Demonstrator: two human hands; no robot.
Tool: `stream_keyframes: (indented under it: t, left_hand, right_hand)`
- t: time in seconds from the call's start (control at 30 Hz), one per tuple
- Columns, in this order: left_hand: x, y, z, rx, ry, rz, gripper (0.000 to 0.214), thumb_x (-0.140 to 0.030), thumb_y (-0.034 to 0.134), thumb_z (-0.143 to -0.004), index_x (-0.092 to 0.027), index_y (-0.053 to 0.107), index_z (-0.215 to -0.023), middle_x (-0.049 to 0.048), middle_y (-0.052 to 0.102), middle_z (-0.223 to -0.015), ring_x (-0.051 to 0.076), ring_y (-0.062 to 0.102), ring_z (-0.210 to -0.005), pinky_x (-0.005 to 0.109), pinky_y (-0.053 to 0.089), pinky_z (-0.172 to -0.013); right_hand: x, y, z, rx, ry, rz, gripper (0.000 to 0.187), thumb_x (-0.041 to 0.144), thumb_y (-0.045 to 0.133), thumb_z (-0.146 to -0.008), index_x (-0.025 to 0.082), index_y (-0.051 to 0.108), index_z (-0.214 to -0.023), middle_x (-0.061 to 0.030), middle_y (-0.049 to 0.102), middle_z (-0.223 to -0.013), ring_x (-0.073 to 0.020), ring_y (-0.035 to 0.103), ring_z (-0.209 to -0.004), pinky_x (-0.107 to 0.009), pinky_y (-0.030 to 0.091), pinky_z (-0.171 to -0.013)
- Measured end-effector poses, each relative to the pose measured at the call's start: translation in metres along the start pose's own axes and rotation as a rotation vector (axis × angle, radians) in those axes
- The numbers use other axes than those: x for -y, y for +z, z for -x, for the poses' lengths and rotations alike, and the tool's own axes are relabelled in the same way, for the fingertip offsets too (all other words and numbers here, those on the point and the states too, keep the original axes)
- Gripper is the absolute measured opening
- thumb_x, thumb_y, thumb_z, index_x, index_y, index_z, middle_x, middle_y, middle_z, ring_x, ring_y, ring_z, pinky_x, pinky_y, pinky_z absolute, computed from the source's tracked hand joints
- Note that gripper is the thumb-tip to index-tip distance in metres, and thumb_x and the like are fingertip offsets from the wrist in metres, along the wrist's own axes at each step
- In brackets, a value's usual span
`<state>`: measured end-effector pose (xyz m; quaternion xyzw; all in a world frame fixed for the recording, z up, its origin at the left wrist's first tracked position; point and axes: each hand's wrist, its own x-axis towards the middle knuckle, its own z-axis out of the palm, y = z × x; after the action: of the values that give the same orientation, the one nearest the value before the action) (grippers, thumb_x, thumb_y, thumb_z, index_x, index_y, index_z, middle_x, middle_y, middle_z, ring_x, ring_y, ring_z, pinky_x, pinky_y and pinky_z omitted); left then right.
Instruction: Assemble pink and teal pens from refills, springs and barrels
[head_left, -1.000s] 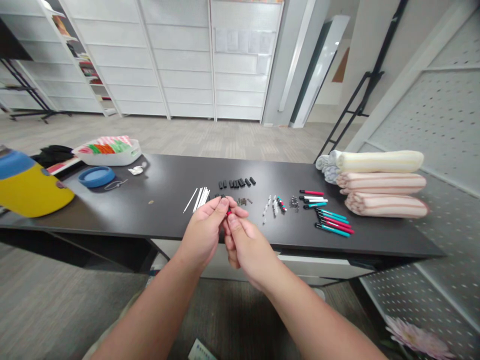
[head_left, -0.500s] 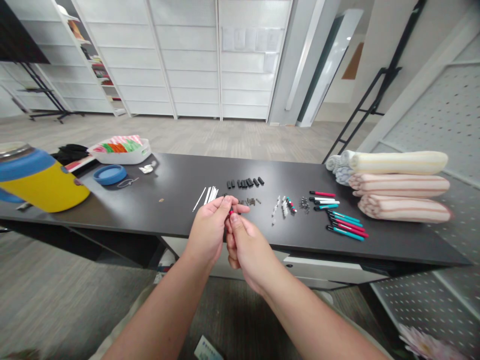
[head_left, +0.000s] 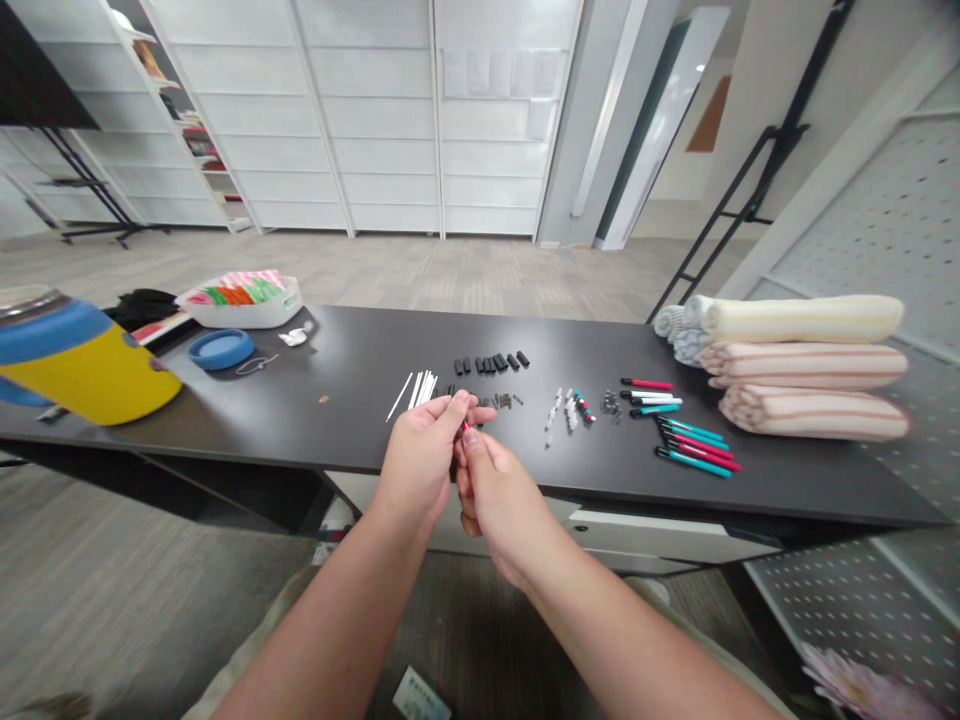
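My left hand (head_left: 421, 457) and my right hand (head_left: 496, 487) are pressed together over the near edge of a black table (head_left: 352, 420). Both pinch one small pen piece with a red end (head_left: 464, 425) between their fingertips; most of it is hidden by the fingers. Just beyond the hands lie thin white refills (head_left: 414, 391), a row of black caps (head_left: 491, 363), small metal bits (head_left: 502, 403) and several short pen parts (head_left: 568, 411). Finished teal, red and white pens (head_left: 686, 438) lie further right.
Rolled striped towels (head_left: 806, 365) are stacked at the table's right end. At the left stand a yellow and blue jug (head_left: 71, 360), a blue lid (head_left: 220, 349) and a white tray (head_left: 244, 298) of coloured items. White panels and shelves line the far wall.
Both hands stay joined on the small piece and have shifted only slightly. The view has drifted a little.
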<state>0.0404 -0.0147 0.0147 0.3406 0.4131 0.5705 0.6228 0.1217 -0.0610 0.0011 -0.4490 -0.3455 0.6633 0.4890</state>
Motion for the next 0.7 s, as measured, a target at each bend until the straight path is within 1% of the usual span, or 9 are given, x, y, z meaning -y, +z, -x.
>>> stream_keyframes:
  t: [0.07,0.13,0.2,0.27,0.33,0.47,0.53,0.6,0.7]
  left_hand:
    - [0.002,-0.002,-0.002,-0.011,0.014,-0.032,0.037,-0.044,0.088,-0.075,-0.010,0.076,-0.083,0.0132,0.079,-0.085,0.014,0.067,-0.069,0.023,0.050,-0.066]
    - [0.003,-0.005,-0.004,-0.020,0.017,-0.069,0.037,-0.045,0.089,-0.074,-0.011,0.075,-0.078,0.0117,0.078,-0.082,0.011,0.061,-0.060,0.022,0.047,-0.058]
    - [0.004,-0.008,-0.005,-0.028,0.016,-0.093,0.039,-0.046,0.090,-0.072,-0.012,0.072,-0.073,0.0094,0.077,-0.077,0.009,0.055,-0.052,0.022,0.042,-0.050]
    - [0.002,-0.009,-0.004,-0.002,0.003,-0.103,0.041,-0.047,0.091,-0.071,-0.013,0.067,-0.071,0.0075,0.075,-0.075,0.007,0.050,-0.046,0.022,0.038,-0.046]
    - [-0.001,-0.010,-0.001,0.076,-0.015,-0.093,0.041,-0.048,0.090,-0.073,-0.013,0.068,-0.076,0.0082,0.077,-0.080,0.007,0.052,-0.047,0.022,0.040,-0.048]
    - [-0.008,-0.009,0.005,0.305,-0.073,-0.004,0.044,-0.049,0.083,-0.083,-0.012,0.075,-0.107,0.0158,0.079,-0.104,0.016,0.069,-0.074,0.026,0.054,-0.068]
    - [-0.009,-0.008,0.008,0.366,-0.104,0.041,0.042,-0.045,0.080,-0.087,-0.013,0.074,-0.113,0.0153,0.078,-0.103,0.016,0.069,-0.074,0.027,0.055,-0.070]
    - [-0.009,-0.007,0.009,0.346,-0.099,0.077,0.036,-0.042,0.080,-0.087,-0.014,0.075,-0.109,0.0123,0.078,-0.096,0.015,0.067,-0.068,0.026,0.054,-0.066]
    - [-0.009,-0.004,0.008,0.236,-0.044,0.093,0.032,-0.038,0.085,-0.080,-0.013,0.076,-0.098,0.0107,0.078,-0.089,0.015,0.068,-0.069,0.026,0.053,-0.066]
  right_hand:
    - [-0.001,0.000,0.000,-0.009,-0.009,0.026,0.042,0.063,0.051,-0.100,0.026,0.043,-0.082,0.0112,0.036,-0.054,-0.0072,0.020,-0.038,-0.020,0.020,-0.034]
    - [-0.003,-0.001,0.001,-0.014,-0.021,0.056,0.042,0.063,0.050,-0.100,0.025,0.043,-0.082,0.0108,0.037,-0.055,-0.0073,0.021,-0.038,-0.020,0.020,-0.034]
    - [-0.004,-0.003,0.002,-0.011,-0.034,0.084,0.043,0.064,0.050,-0.100,0.025,0.043,-0.082,0.0104,0.038,-0.055,-0.0072,0.022,-0.038,-0.020,0.021,-0.034]
    - [-0.005,-0.005,0.004,-0.004,-0.043,0.103,0.045,0.066,0.049,-0.100,0.025,0.043,-0.082,0.0101,0.039,-0.056,-0.0071,0.023,-0.038,-0.020,0.021,-0.034]
    - [-0.005,-0.009,0.007,0.010,-0.052,0.101,0.047,0.069,0.049,-0.099,0.025,0.044,-0.082,0.0103,0.039,-0.055,-0.0072,0.023,-0.038,-0.021,0.021,-0.034]
    - [0.000,-0.015,0.011,0.032,-0.059,0.038,0.050,0.072,0.053,-0.095,0.025,0.043,-0.083,0.0114,0.037,-0.054,-0.0066,0.020,-0.037,-0.020,0.019,-0.035]
    - [0.001,-0.017,0.012,0.034,-0.075,0.025,0.051,0.073,0.054,-0.095,0.025,0.042,-0.082,0.0115,0.036,-0.054,-0.0064,0.020,-0.037,-0.020,0.019,-0.035]
    - [0.002,-0.016,0.012,0.041,-0.091,0.029,0.051,0.073,0.054,-0.095,0.026,0.042,-0.081,0.0117,0.035,-0.053,-0.0067,0.020,-0.037,-0.020,0.020,-0.034]
    - [0.004,-0.011,0.012,0.057,-0.081,0.000,0.050,0.072,0.055,-0.095,0.025,0.042,-0.082,0.0115,0.037,-0.055,-0.0065,0.021,-0.037,-0.020,0.020,-0.035]
